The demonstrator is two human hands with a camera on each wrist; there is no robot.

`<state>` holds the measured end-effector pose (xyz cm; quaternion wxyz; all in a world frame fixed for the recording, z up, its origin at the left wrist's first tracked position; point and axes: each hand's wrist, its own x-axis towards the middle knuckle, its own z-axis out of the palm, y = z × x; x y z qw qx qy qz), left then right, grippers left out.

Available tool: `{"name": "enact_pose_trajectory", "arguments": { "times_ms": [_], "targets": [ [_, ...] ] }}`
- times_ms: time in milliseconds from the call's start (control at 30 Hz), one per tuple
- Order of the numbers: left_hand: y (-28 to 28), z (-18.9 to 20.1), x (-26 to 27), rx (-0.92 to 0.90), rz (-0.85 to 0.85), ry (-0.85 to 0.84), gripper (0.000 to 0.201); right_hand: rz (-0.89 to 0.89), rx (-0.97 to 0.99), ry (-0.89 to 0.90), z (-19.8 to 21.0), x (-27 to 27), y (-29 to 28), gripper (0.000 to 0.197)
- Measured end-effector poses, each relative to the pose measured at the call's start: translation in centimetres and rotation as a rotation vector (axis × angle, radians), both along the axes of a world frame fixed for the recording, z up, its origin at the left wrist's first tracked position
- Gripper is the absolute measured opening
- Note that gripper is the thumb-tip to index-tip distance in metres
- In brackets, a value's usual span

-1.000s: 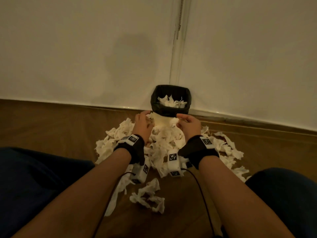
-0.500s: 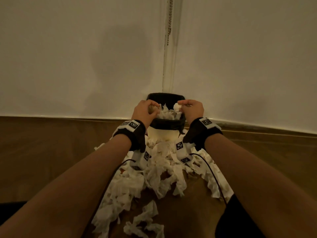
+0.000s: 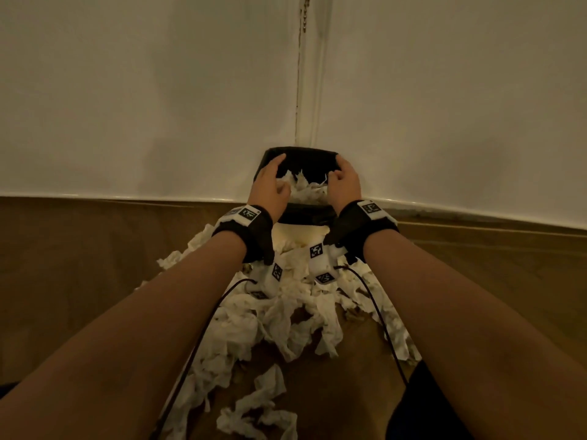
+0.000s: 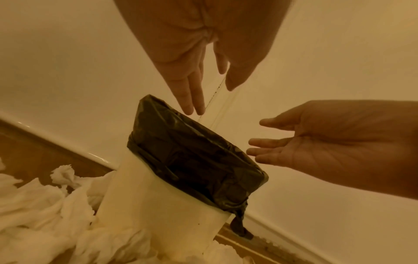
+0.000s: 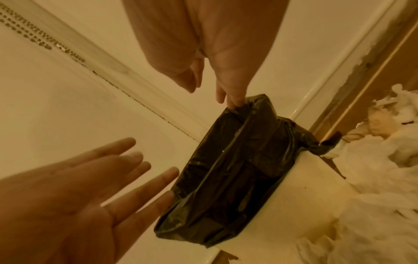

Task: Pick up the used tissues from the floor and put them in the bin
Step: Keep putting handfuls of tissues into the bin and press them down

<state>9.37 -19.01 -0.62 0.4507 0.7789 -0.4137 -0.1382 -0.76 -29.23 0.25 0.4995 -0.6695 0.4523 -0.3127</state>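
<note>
**Inspector:** Many used tissues lie heaped on the wooden floor, spreading from the foot of the bin toward the near edge. Location of the rest?

**Assistant:** More tissues sit inside the bin, visible below its far rim. The bin is a pale tub with a black liner folded over its top, standing against the white wall at the far side of the floor.

**Inspector:** Hands?

**Assistant:** Left hand over the left side of the bin mouth, right hand over the right side. In the wrist views both palms face each other across the opening, fingers straight and spread. Each grip is apart, holding nothing.

**Inspector:** Contact with the liner?

**Assistant:** In the right wrist view the right fingertips appear to touch the liner's far corner. Left fingertips are just above the rim; touching or apart, I cannot tell.

**Inspector:** Surroundings?

**Assistant:** Black wristbands with white marker blocks on both wrists, and a vertical seam in the wall behind the bin.
</note>
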Motion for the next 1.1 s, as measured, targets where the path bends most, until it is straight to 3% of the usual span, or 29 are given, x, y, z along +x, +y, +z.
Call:
{"name": "enact_pose_trajectory", "arguments": {
  "times_ms": [267, 600, 700, 833, 1100],
  "targets": [
    [4.0, -1.6, -0.3, -0.030, 0.056, 0.035, 0.049, -0.102, -0.137, -0.003, 0.6, -1.6, 1.7, 0.037],
    [10.5, -3.2, -4.3, 0.105, 0.079, 0.150, 0.031, 0.080, -0.036, -0.001, 1.7, -4.4, 6.2, 0.032],
    [13.0, -4.0, -5.7, 0.188, 0.068, 0.179, 0.031, 0.200, 0.080, 0.063, 0.2, -5.9, 7.5, 0.030],
    [16.6, -5.7, -7.6, 0.293, 0.059, 0.159, 0.027, 0.223, 0.230, 0.190, -3.7, -8.2, 10.1, 0.031],
    [22.9, -10.5, -10.9, 0.704, -0.106, 0.044, 0.026, 0.416, 0.342, 0.430, -10.3, -10.1, 18.1, 0.012]
  ]
}}
